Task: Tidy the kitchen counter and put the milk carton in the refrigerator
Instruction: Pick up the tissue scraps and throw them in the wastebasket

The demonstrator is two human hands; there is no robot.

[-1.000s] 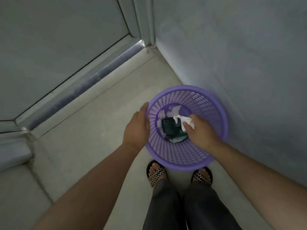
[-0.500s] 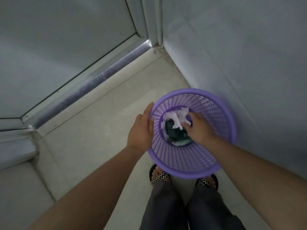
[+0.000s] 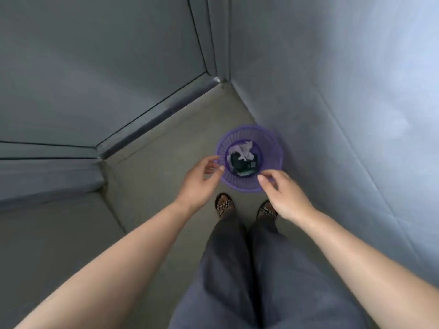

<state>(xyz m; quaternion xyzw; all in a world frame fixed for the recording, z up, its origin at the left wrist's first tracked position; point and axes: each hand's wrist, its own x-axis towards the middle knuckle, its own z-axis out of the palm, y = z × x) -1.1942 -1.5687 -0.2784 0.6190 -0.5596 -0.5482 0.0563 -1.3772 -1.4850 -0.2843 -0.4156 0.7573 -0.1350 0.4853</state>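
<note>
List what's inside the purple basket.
In the purple basket: crumpled white paper on top of a dark packet. Anything beneath them is covered.

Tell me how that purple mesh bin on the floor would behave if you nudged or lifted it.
The purple bin is probably light: thin perforated plastic, holding only crumpled white paper and a dark packet. A nudge would likely slide it on the smooth floor. Its rim looks wider than its base, so it may tip.

Both hands [image 3: 199,184] [image 3: 285,198] lifted clear of purple basket [image 3: 273,148]; white paper [image 3: 244,150] apparently dropped inside.
</note>
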